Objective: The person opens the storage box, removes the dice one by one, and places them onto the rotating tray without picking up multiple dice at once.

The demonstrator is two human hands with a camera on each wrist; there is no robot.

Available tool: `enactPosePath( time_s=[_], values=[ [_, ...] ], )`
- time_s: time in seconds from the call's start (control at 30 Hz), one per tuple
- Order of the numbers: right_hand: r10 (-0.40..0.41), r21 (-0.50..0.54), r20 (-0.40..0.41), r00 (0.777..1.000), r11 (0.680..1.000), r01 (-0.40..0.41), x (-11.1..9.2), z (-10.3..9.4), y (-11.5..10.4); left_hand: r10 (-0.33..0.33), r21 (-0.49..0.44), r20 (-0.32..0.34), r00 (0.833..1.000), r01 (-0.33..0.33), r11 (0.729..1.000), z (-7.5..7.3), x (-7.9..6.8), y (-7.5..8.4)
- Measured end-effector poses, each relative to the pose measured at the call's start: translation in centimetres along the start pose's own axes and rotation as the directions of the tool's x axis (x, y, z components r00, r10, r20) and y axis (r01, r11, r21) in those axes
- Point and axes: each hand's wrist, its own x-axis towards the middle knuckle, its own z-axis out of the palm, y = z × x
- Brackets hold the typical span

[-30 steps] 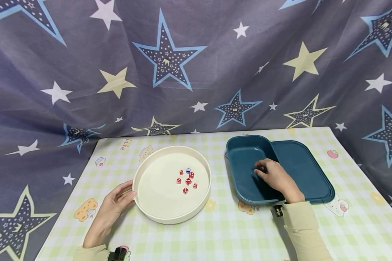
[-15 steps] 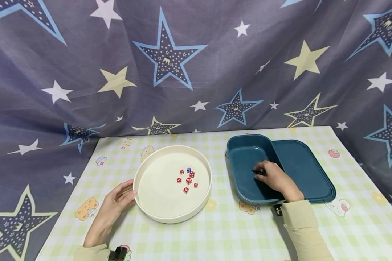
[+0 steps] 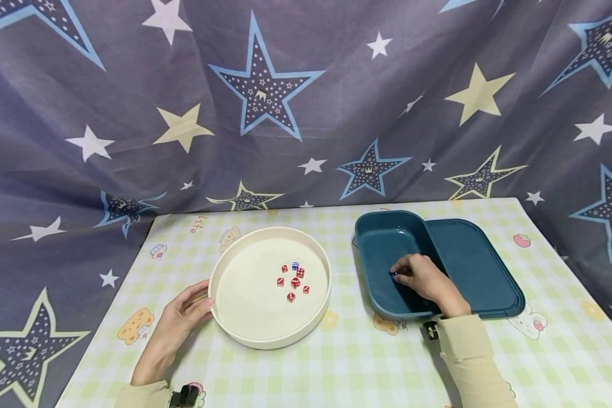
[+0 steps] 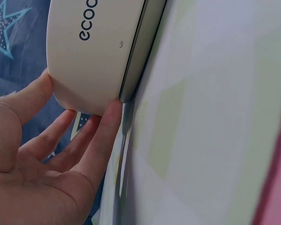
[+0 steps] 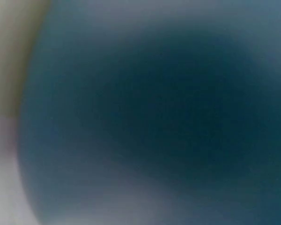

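At the left rim of a cream round tray (image 3: 250, 294), my left hand (image 3: 181, 317) holds the tray's edge. In the left wrist view, the thumb of this left hand (image 4: 61, 150) lies at the upper rim and the fingertips reach along the outer wall (image 4: 91, 70) to its base. Several red dice (image 3: 295, 283) and one blue die (image 3: 295, 266) lie inside the tray, right of its middle. My right hand (image 3: 423, 277) reaches into a dark teal rectangular bin (image 3: 372, 294) and pinches a small blue die (image 3: 394, 275) between thumb and fingers, low over the floor. The right wrist view is blurred.
A flat teal panel (image 3: 471, 266) adjoins the bin's right side. Both containers stand on a table with a green checked cloth (image 3: 306, 374). Behind the table hangs a dark curtain (image 3: 306, 107) printed with stars.
My right hand has shifted slightly left inside the bin, and the blue die now shows at its fingertips. The left hand and the tray stay in place.
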Motion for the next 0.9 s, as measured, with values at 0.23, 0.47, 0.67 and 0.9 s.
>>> enactPosePath(
  time_s=[0.23,0.47,0.67,0.9],
  values=[
    [-0.056,0.028,-0.054,0.997,0.998,0.057,-0.3,-0.2,-0.2,-0.025,0.013,-0.003,1.000,0.025,1.000,0.1,-0.1,0.1],
    [-0.076,0.027,-0.093,0.993,0.997,0.079,-0.2,-0.7,-1.0,-0.019,0.022,-0.003,1.000,0.019,1.000,0.1,0.0,0.1],
    [-0.096,0.040,-0.104,0.990,0.994,0.101,-0.1,-1.0,-2.1,-0.029,0.014,-0.003,1.000,0.030,0.999,0.0,-0.2,0.1],
    [-0.121,0.041,-0.127,0.984,0.991,0.127,0.2,-0.7,-3.3,-0.017,0.011,-0.001,1.000,0.017,1.000,0.0,0.0,0.0]
  ],
)
